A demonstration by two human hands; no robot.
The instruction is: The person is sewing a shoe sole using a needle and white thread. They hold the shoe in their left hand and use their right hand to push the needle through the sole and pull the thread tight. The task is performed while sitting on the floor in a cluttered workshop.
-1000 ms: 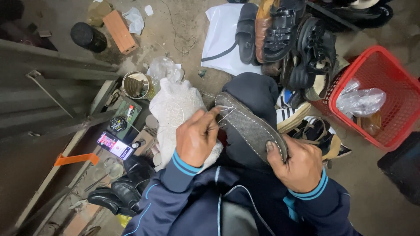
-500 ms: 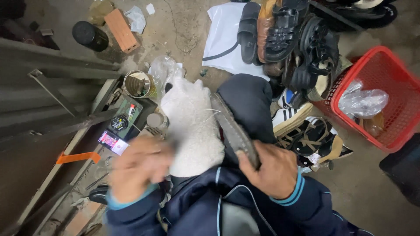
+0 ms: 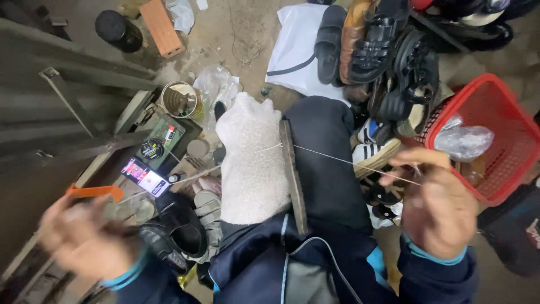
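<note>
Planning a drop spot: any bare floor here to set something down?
Bare ground between the brick and white bag. Crowded elsewhere: shoe pile, red basket, and tools by the tin can.

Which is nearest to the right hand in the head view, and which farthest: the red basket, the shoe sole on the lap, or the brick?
From the right hand:
1. Red basket, just beyond it, at the frame's right.
2. Shoe sole, on the lap, at centre.
3. Brick, top left on the ground.
</note>
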